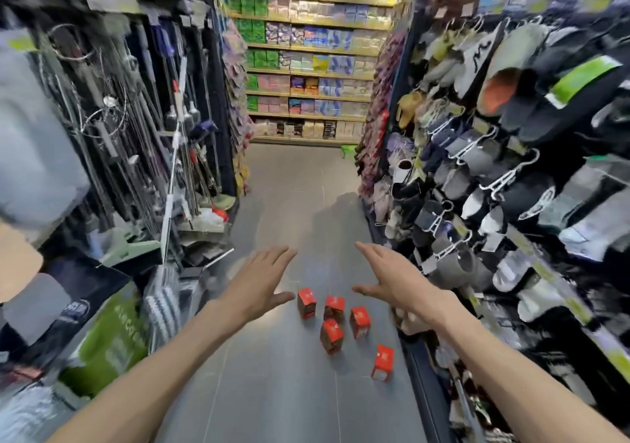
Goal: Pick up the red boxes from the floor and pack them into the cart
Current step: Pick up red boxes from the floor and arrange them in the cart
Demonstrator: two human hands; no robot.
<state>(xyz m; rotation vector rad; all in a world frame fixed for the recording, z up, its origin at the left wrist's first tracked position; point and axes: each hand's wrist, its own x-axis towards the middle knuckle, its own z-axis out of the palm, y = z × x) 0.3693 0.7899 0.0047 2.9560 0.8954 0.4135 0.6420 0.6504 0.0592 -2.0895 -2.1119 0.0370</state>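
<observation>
Head view looks down a shop aisle with a grey tiled floor (289,391). 5 red boxes (332,335) stand on it at lower centre of the frame: 1 at the left (306,303), 1 just right of it (334,308), 1 further right (359,321), 1 below these (331,335), and 1 apart at the lower right (383,362), tilted. Both bare arms reach forward from the bottom edge. Left hand (260,280) is spread flat with straight fingers and holds nothing; its thumb points toward the leftmost box. Right hand (392,280) is likewise spread and holds nothing, above and right of the boxes. Racks of slippers (494,156) fill the right side of the frame, hanging mops and poles (143,108) the left, and stocked shelves (306,57) close the aisle at top centre. No cart shows in the picture.
</observation>
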